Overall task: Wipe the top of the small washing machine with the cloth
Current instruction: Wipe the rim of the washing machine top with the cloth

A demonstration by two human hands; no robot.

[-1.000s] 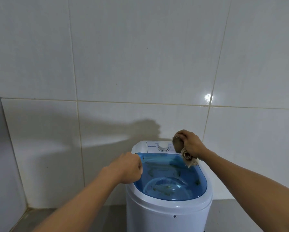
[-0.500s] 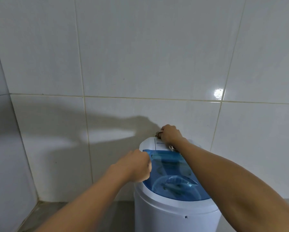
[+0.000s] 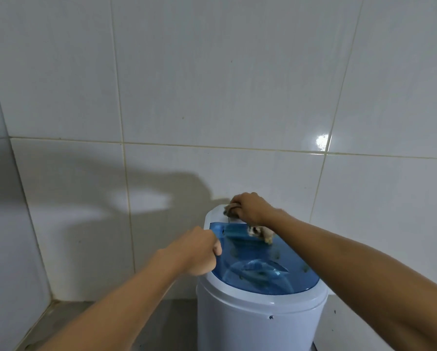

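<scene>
we judge wiping under way: right hand (image 3: 250, 207) grips the cloth (image 3: 231, 208) on the washing machine (image 3: 260, 315) rear panel; left hand (image 3: 195, 250), fisted, braces the rim. next, the blue lid (image 3: 260, 264).

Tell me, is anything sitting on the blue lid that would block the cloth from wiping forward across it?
Nothing visible does. The cloth is bunched in the right hand on the white rear panel, and the blue lid ahead is bare. The left hand grips only the lid's left edge.

Cloth (image 3: 259, 230) mostly under right hand (image 3: 250, 207).
</scene>
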